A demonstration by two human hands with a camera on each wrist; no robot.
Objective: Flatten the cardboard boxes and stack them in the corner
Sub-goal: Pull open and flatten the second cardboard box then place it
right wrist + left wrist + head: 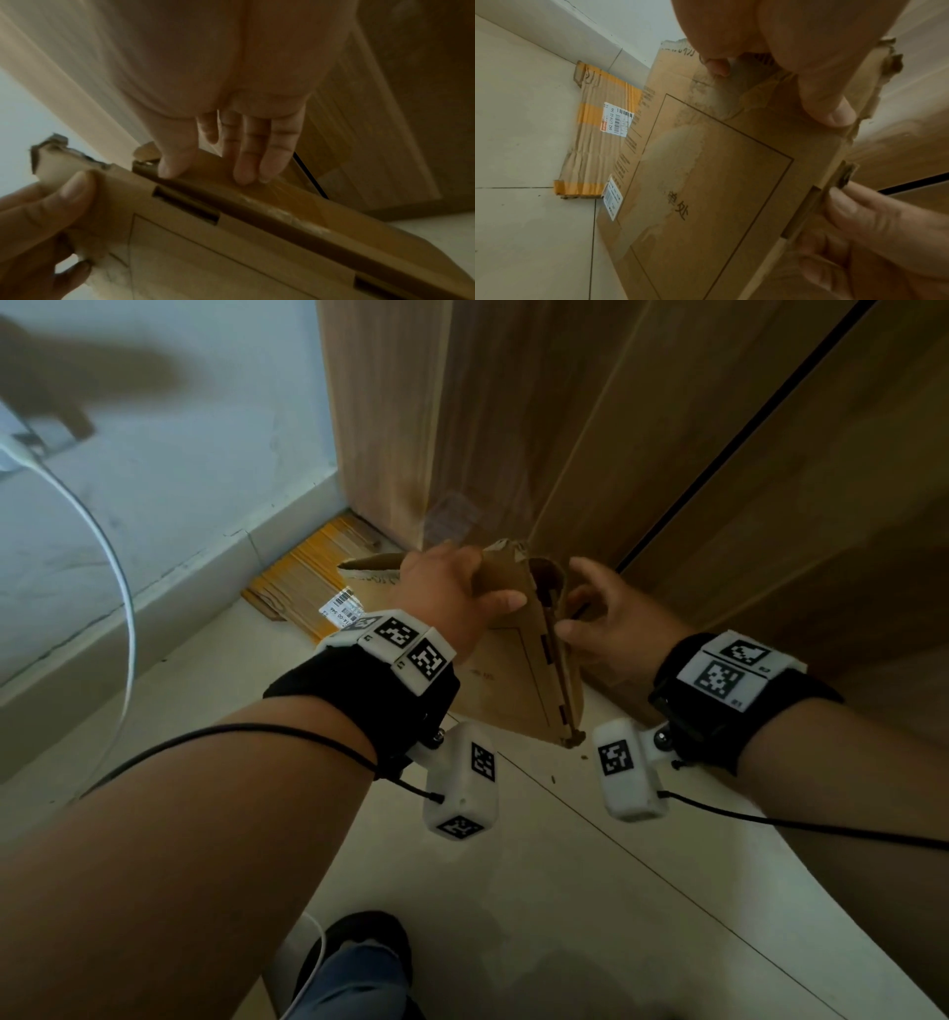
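A brown cardboard box (pixel 518 680), half collapsed, stands on edge on the floor against the wooden cabinet. My left hand (pixel 482 577) grips its torn top end, thumb (pixel 834 113) on the printed face (pixel 718 172) and fingers curled over the far side. My right hand (pixel 575 613) is at the box's right side. Its straight fingers (pixel 246 166) press on the right panel (pixel 308 219), with the thumb at the slotted edge. Behind the box, a flattened box with orange tape (pixel 595 142) lies in the corner (pixel 308 572).
The wooden cabinet (pixel 667 454) rises directly behind and to the right. The white wall and baseboard (pixel 205 557) close the left side. A white cable (pixel 123 588) hangs at the left. My foot (pixel 359 952) stands on the pale tiled floor (pixel 565 891).
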